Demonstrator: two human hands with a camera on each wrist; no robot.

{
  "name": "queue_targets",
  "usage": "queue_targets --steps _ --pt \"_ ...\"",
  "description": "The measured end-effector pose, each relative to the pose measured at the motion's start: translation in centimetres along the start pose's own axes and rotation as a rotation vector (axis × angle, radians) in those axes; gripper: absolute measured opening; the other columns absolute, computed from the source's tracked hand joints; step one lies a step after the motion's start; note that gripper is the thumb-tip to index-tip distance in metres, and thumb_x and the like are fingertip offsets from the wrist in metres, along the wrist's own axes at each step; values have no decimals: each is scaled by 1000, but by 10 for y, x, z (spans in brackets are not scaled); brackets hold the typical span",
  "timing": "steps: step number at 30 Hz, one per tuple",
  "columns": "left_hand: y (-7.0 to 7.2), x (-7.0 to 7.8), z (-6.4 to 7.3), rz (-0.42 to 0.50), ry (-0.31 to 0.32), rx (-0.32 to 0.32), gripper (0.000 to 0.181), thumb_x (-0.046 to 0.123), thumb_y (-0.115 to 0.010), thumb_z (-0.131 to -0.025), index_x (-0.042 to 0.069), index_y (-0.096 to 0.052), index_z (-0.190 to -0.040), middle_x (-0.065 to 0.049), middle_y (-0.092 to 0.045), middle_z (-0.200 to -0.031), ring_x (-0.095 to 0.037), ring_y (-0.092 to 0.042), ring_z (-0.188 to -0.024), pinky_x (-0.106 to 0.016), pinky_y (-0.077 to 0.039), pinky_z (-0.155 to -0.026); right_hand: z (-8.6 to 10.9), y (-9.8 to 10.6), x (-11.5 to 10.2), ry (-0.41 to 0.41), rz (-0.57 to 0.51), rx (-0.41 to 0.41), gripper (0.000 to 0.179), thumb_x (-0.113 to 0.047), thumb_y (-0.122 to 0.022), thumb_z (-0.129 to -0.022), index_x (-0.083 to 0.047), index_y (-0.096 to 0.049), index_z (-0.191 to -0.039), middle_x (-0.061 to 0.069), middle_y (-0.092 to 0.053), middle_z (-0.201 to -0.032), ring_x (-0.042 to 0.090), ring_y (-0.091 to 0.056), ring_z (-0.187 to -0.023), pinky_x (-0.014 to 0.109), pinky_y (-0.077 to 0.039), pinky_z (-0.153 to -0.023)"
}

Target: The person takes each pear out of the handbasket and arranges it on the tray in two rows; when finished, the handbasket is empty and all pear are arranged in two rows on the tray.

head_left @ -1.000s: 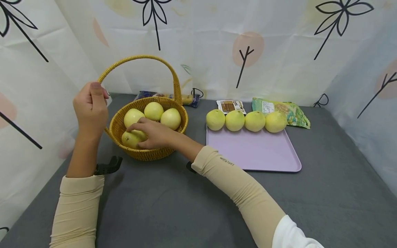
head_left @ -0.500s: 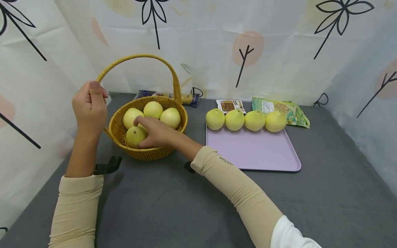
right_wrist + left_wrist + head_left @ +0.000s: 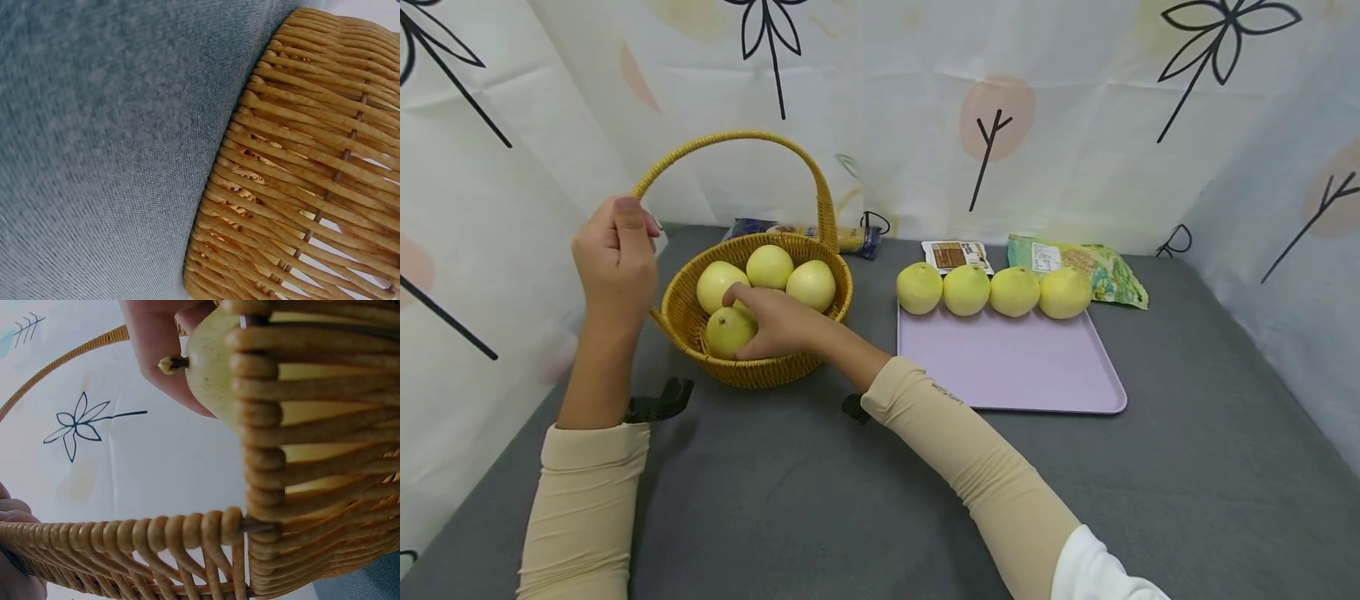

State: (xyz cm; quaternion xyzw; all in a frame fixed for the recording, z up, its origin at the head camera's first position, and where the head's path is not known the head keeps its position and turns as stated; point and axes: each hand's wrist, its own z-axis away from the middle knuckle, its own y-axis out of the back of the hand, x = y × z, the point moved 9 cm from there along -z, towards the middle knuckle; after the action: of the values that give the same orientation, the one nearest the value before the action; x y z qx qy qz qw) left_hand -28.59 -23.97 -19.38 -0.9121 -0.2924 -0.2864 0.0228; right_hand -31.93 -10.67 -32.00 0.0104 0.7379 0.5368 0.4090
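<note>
left grip (image 3: pixel 616 254) is wrapped round the arched handle (image 3: pixel 741 137) of a golden wicker basket (image 3: pixel 760 375), probably just to steady it, while the right grip (image 3: pixel 781 321) clasps a round yellow-green fruit (image 3: pixel 728 334) inside, at the near side.

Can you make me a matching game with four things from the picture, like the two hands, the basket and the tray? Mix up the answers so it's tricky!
Things:
1. Left-hand grip
2. Right-hand grip
3. Basket
4. Tray

Matches:
A. on a yellow-green fruit
B. flat and pale purple
C. around a tall curved handle
D. golden-yellow and woven

Right pairs:
1-C
2-A
3-D
4-B
</note>
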Motion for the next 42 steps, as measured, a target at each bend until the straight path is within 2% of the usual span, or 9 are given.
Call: queue_targets --steps 4,9,15,25,29,34,38,42 --pt "-1 1 0 3 0 -4 43 14 -46 -107 -9 -53 -72 11 -43 -57 -5 -33 -49 -17 -24 -49 2 5 0 10 -35 62 64 -24 -77 -87 -13 -43 -139 -1 -54 -115 12 -54 -92 24 -45 -75" --pt "-1 1 2 -6 4 -6 43 15 -46 -107 -9 -53 -73 11 -43 -57 -5 -33 -49 -17 -25 -49 7 14 0 23 -107 179 68 -26 -77 -86 -12 -43 -143 0 -53 -124 11 -53 -98 24 -47 -76" --pt "-2 2 3 -6 6 -16 43 16 -46 -108 -9 -53 -74 9 -42 -56 -5 -32 -48 -17 -23 -48 20 25 -2 53 -110 273 71 -31 -78 -85 -11 -44 -144 0 -52 -130 10 -52 -105 25 -46 -81" --pt "-3 3 1 -8 1 -19 42 15 -45 -108 -8 -52 -74 8 -41 -55 -5 -30 -47 -18 -22 -46 45 38 -10 102 -108 325 70 -31 -81 -84 -9 -47 -142 2 -54 -131 11 -53 -109 27 -47 -89" --pt "-2 3 0 -6 -13 -12 42 14 -44 -108 -8 -52 -73 9 -41 -54 -4 -31 -47 -17 -22 -47 57 44 -18 179 -92 352 70 -29 -82 -82 -6 -49 -139 3 -55 -128 11 -53 -104 28 -47 -88" --pt "-1 3 -1 -2 -20 -7 43 15 -45 -108 -9 -53 -73 10 -41 -56 -4 -31 -48 -17 -23 -48 73 51 -29 259 -61 401 67 -28 -84 -80 -6 -52 -135 4 -57 -127 11 -52 -105 25 -45 -89" --pt "-1 2 -1 2 -19 -6 43 15 -45 -108 -9 -53 -73 10 -42 -56 -4 -32 -48 -17 -23 -48 86 56 -33 267 -78 424 66 -26 -84 -80 -6 -52 -135 4 -56 -126 12 -52 -102 25 -47 -87" --pt "-1 1 -1 -1 -13 -2 43 15 -45 -108 -9 -53 -73 10 -42 -55 -4 -33 -48 -17 -23 -48 99 62 -32 251 -109 445 68 -25 -85 -79 -8 -51 -136 5 -54 -130 11 -54 -107 25 -49 -89"
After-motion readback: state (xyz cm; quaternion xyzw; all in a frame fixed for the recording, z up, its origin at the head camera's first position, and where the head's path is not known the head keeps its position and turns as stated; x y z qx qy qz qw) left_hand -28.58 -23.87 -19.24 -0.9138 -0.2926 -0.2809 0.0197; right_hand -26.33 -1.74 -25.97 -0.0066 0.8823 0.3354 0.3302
